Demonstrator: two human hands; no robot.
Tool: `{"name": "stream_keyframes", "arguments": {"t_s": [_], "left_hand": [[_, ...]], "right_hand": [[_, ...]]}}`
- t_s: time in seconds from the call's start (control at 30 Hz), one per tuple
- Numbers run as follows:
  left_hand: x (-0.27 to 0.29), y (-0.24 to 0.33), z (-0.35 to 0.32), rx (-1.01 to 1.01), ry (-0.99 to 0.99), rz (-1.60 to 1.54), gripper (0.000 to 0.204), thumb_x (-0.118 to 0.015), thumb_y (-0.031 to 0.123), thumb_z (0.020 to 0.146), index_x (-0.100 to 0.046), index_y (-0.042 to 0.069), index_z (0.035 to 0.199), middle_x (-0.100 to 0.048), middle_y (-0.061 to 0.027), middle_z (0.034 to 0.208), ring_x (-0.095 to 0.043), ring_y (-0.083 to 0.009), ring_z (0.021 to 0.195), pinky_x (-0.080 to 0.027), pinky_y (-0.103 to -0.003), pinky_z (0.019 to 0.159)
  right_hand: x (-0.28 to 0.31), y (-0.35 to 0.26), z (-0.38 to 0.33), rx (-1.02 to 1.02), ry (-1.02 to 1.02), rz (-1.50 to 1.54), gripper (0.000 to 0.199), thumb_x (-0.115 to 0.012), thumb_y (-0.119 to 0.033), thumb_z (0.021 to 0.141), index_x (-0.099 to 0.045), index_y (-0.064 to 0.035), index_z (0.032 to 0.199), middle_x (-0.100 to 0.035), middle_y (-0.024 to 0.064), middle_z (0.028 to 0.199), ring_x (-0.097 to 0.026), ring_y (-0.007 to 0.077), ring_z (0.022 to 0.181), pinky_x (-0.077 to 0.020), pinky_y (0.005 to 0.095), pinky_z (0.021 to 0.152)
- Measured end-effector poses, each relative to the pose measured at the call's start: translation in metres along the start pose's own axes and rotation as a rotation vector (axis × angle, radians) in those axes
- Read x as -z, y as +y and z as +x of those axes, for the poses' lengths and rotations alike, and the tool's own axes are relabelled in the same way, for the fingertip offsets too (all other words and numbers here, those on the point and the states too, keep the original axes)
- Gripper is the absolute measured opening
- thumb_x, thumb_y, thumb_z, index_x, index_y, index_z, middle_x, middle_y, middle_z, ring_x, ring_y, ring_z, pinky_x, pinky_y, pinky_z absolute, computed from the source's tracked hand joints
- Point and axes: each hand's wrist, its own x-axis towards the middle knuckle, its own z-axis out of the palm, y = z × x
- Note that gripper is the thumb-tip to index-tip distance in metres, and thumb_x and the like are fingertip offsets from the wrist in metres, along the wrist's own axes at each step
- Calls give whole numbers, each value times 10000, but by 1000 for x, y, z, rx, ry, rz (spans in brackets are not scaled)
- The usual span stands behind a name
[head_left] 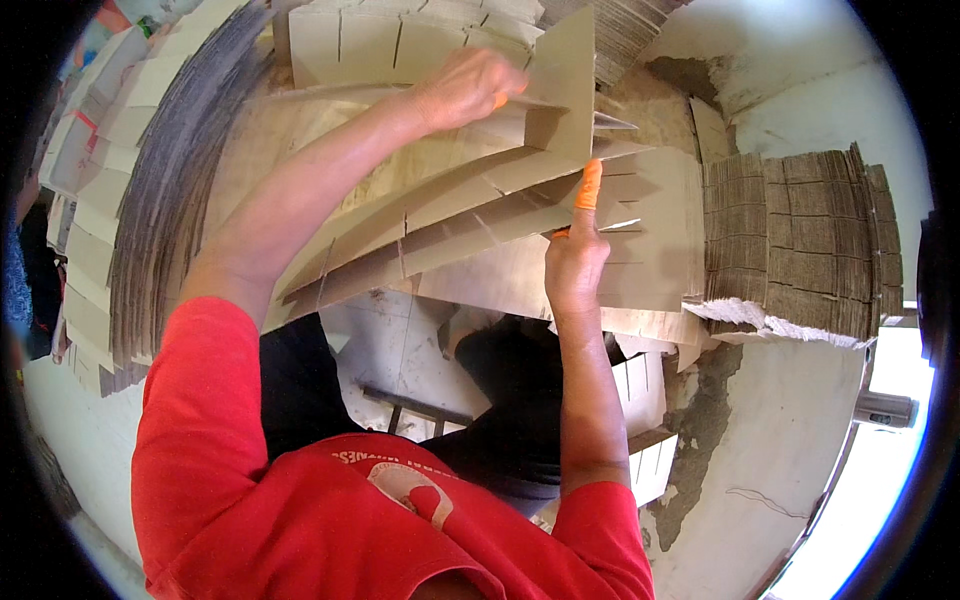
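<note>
Slotted cardboard strips (440, 205) lie on edge across the table, fanned out from the lower left. At their right end a cardboard piece (565, 85) stands upright, crossing them. My left hand (468, 88) is closed beside that upright piece, with an orange cover on one finger. It is slightly blurred, and what its fingers hold is hidden. My right hand (578, 258) is at the near side of the strips' right end. Its orange-covered index finger points up to the foot of the upright piece, and the other fingers curl in at the strips.
Tall stacks of cardboard strips stand on the left (185, 170) and right (800, 235). More slotted cardboard (400, 45) stands at the back. Flat cardboard sheets (660, 240) lie beneath the right end. A stool (415, 405) shows below, near my legs.
</note>
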Motion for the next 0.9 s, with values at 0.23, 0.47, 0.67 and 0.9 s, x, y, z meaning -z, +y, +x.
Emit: {"name": "stream_keyframes", "arguments": {"t_s": [0.23, 0.47, 0.67, 0.9], "left_hand": [[8, 4, -18, 36, -50, -128, 93, -585, 15, 726, -577, -9, 815, -590, -170, 740, -582, -354, 728, -455, -423, 629], [55, 34, 19, 304, -364, -283, 170, -675, 154, 775, -612, -2, 803, -647, -144, 790, -620, -286, 741, -481, -369, 656], [37, -44, 41, 338, -203, 326, 479, -774, 252, 710, -577, 24, 1082, -632, -134, 991, -590, -266, 989, -470, -388, 769], [-40, -80, 29, 241, -136, 545, 489, -731, 112, 721, -493, 30, 1141, -575, -109, 1102, -479, -265, 1120, -427, -440, 889]], "right_hand": [[-20, 2, -6, 32, -70, -3, 918, -514, 122, 714, -127, -186, 1487, -612, 201, 844, -622, 346, 640, -516, 423, 548], [-6, 7, -9, 18, 97, 59, 935, -413, 209, 720, -155, -248, 1494, -652, 141, 1063, -587, 133, 703, -507, 256, 679], [-1, 0, -2, 43, 64, 82, 927, -437, 202, 675, -195, -180, 1485, -582, 214, 1198, -608, 239, 630, -506, 277, 577], [-3, 1, -1, 35, 80, 125, 788, -446, 170, 796, -236, -169, 1476, -476, 113, 1377, -550, 127, 821, -472, 225, 707]]}}
